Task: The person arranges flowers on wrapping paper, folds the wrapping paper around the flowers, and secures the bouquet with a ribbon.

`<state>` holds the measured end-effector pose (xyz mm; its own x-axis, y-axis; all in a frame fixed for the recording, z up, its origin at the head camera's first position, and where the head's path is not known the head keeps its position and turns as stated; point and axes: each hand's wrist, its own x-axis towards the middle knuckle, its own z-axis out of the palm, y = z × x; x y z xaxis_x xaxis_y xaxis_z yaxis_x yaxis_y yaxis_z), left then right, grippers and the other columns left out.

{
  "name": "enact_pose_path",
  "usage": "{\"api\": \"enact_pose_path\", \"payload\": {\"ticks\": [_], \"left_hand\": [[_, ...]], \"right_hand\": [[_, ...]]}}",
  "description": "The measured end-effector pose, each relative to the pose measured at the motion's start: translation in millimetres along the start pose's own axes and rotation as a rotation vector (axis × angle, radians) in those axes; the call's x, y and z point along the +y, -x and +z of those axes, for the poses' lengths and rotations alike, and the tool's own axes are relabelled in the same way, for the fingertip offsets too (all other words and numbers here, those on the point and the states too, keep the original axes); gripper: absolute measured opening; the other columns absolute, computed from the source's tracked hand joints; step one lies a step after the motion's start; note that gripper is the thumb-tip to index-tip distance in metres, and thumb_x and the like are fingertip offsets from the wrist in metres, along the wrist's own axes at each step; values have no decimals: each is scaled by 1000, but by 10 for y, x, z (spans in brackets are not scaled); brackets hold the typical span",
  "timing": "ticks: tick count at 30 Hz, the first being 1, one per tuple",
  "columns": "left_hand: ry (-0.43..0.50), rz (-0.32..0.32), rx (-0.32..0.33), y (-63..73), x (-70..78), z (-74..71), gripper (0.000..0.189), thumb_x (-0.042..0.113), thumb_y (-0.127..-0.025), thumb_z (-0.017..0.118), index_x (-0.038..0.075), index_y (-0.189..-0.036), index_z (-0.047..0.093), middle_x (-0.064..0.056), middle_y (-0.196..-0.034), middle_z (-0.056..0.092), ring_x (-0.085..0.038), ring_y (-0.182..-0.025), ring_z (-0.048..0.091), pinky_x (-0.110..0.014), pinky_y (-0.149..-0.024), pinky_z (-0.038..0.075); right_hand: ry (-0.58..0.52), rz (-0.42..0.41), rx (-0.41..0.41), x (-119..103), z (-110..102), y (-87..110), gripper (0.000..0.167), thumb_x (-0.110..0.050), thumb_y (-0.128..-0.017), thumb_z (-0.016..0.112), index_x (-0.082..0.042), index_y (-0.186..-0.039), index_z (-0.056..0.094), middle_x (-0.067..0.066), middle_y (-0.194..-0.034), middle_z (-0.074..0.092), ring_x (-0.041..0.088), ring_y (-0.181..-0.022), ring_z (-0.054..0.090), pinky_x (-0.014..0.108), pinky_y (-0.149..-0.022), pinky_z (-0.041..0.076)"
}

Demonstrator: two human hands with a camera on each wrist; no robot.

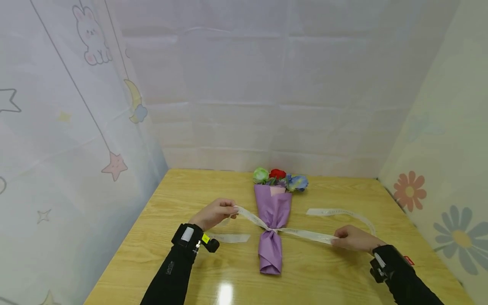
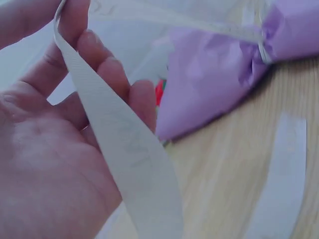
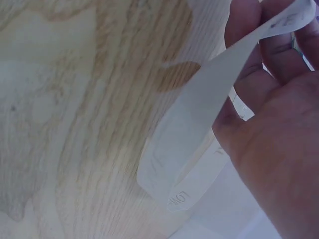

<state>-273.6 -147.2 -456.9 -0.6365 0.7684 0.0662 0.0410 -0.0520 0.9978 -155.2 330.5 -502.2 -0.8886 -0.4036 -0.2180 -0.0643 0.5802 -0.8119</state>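
A small bouquet wrapped in purple paper (image 1: pixel 271 207) lies on the table, its waist cinched by a white printed ribbon (image 1: pixel 305 234). Green, red and blue flowers (image 1: pixel 277 174) show at its far end. My left hand (image 1: pixel 216 213) pinches one length of the ribbon between thumb and fingertips, left of the bouquet and raised over the table. On the other side my right hand (image 1: pixel 354 238) pinches the opposite length, low over the wood. Both lengths stretch fairly straight from the waist to the hands. In the left wrist view the ribbon's tail (image 2: pixel 134 154) hangs past the palm.
The wooden table (image 1: pixel 152 262) meets a pale cloth backdrop (image 1: pixel 267 106) at the back, with printed cloth on both sides. One loose ribbon end (image 1: pixel 232 238) lies left of the bouquet; another tail (image 1: pixel 335 212) curves on the right behind the right hand.
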Motion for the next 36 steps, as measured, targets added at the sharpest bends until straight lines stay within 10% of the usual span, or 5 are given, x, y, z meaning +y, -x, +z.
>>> {"api": "enact_pose_path", "payload": {"ticks": [6,14,22,30,36], "left_hand": [[39,103,28,-185,189,298,17,6,-102,53,13,-97,67,-5,-123,64,-20,-121,55,-50,-113,32],[-188,112,147,-391,225,540,19,7,-102,60,-6,-114,66,-2,-104,65,-20,-99,58,-33,-89,49],[-422,172,240,-503,156,664,11,11,-96,71,3,-103,73,-6,-98,71,-13,-90,65,-29,-79,53],[-536,164,244,-458,74,694,8,12,-98,69,5,-102,71,-4,-96,70,-12,-87,64,-29,-81,52],[-569,172,234,-393,90,726,8,7,-101,63,6,-101,71,-4,-95,69,-13,-86,60,-28,-77,49]], "right_hand": [[20,25,-21,-120,-81,126,30,-20,-101,62,7,-89,63,-1,-74,50,12,-64,40,32,-58,32],[52,-57,-53,-544,-188,298,25,-12,-102,57,5,-83,56,4,-72,47,19,-60,34,34,-57,31],[-296,-283,61,-787,-165,266,22,-7,-108,49,8,-118,61,6,-106,68,24,-95,63,32,-84,52],[-674,-464,112,-812,73,-59,29,0,-108,41,0,-125,65,4,-120,68,20,-112,66,30,-102,48],[-616,-380,298,-932,115,-321,29,-14,-108,50,0,-129,66,0,-133,63,12,-119,61,25,-102,46]]}}
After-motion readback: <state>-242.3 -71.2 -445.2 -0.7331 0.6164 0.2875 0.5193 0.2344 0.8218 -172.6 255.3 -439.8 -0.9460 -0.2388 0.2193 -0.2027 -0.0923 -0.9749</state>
